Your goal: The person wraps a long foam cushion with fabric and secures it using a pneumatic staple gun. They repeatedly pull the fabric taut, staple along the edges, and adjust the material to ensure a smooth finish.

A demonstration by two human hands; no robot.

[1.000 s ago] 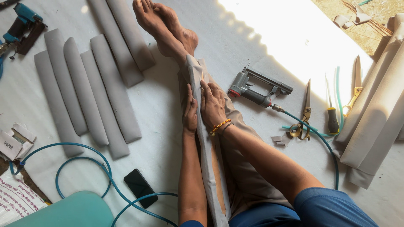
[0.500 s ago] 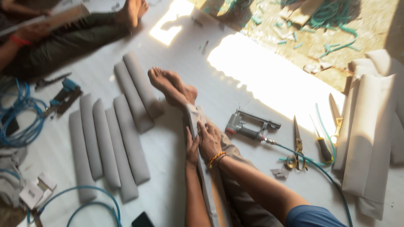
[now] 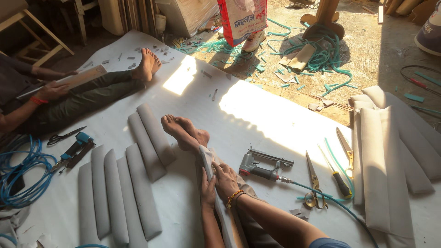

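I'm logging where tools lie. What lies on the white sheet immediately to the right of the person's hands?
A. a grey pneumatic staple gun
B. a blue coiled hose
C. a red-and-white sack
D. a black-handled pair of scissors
A: the grey pneumatic staple gun lies just right of the right hand and left hand, which press the long grey padded strip on the white floor sheet.

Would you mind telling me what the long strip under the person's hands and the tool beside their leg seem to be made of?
The long strip looks like a stiff core, perhaps wood, wrapped in pale grey matte fabric: its end shows soft folds. Both the left hand and the right hand press on it. The staple gun looks like bare grey metal with a dull sheen, with a darker grip and a teal hose, probably plastic or rubber.
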